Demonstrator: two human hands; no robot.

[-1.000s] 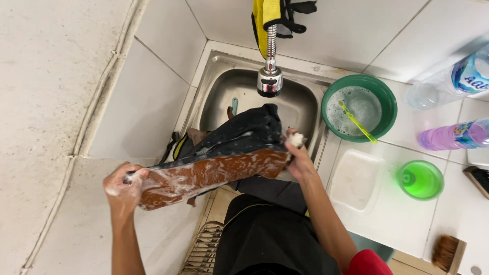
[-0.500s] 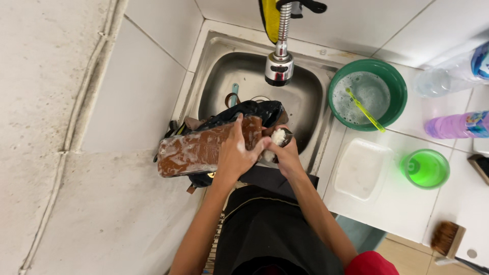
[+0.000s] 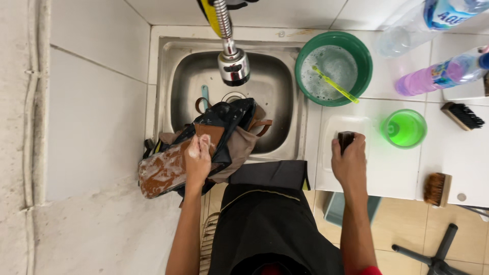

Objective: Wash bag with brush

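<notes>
Since half a second ago, right hand (image 3: 350, 159) left the soapy bag (image 3: 196, 153) and closed on a dark brush (image 3: 346, 139) over at 3 o'clock on the worktop (image 3: 458, 147). Left hand (image 3: 197, 159) presses flat on the bag, draped over the sink (image 3: 163, 76) rim. Probably best keeping it pinned while scrubbing.

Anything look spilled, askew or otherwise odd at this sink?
Mildly odd: the soapy brown and black bag lies half out of the sink, draped over its front-left rim, with the left hand on it. The yellow-green toothbrush leans slanted in the green basin of suds. Nothing looks spilled or broken.
</notes>
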